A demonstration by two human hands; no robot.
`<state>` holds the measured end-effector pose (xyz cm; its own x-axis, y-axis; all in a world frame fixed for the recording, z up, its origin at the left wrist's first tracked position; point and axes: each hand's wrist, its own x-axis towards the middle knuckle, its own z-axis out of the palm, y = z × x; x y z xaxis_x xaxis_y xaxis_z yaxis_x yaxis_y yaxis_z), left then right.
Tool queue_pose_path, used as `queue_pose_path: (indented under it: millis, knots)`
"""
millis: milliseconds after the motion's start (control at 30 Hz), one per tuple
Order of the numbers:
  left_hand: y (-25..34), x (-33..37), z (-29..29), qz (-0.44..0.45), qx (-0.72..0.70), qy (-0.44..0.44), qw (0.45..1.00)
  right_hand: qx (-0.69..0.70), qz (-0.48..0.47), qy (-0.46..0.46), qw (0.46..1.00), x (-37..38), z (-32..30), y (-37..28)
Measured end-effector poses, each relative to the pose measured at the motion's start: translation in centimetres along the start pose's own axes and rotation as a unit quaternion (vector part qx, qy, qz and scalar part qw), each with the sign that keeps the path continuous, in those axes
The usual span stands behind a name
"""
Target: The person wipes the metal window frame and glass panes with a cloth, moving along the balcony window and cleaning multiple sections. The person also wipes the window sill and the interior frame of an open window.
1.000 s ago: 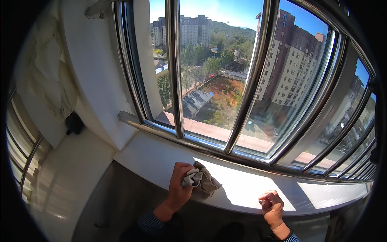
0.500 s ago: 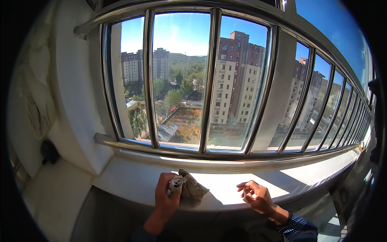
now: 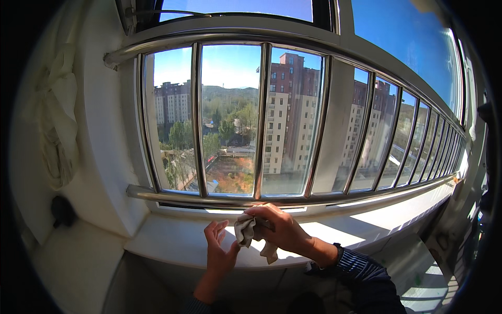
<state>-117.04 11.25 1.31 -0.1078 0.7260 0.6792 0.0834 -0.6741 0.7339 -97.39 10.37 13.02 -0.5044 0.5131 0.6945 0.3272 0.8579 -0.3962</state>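
A crumpled grey-beige cloth (image 3: 244, 230) is bunched up in front of the window, just above the white sill (image 3: 183, 236). My right hand (image 3: 280, 228) grips it from the right, and a loose end of the cloth hangs below the palm. Close to the cloth's left side is my left hand (image 3: 218, 250), its fingers spread and curved upward. Its thumb reaches to the cloth's edge; whether it touches cannot be made out. Sunlight falls on the sill behind both hands.
Metal guard bars (image 3: 258, 120) stand before the window, with a lower rail (image 3: 230, 199) running along behind the hands. A pale knotted curtain (image 3: 61, 120) hangs at the left, above a dark rounded object (image 3: 63, 211). Tall buildings show outside.
The cloth has passed from my left hand to my right. My right hand has come left to it, while my left hand has let go and spread its fingers. The view has shifted.
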Motion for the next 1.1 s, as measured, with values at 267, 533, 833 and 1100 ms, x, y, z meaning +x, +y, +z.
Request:
queue_pose_path:
  millis: [267,533,833,1100]
  knots:
    - [0.5,0.0,-0.1,0.023,0.157,-0.117,0.98,-0.367,-0.147,0.274,0.877,12.6,-13.1,-0.8]
    - [0.9,0.1,0.0,-0.008,0.174,-0.119,0.978,-0.497,-0.144,0.393,0.76,25.5,-14.1,3.0]
    - [1.5,-0.7,0.6,0.068,0.256,-0.118,0.957,-0.411,-0.005,0.02,0.911,10.3,-6.8,6.7]
    - [1.6,-0.3,0.4,0.034,0.242,-0.129,0.961,-0.663,-0.183,0.186,0.701,16.7,-12.7,2.4]
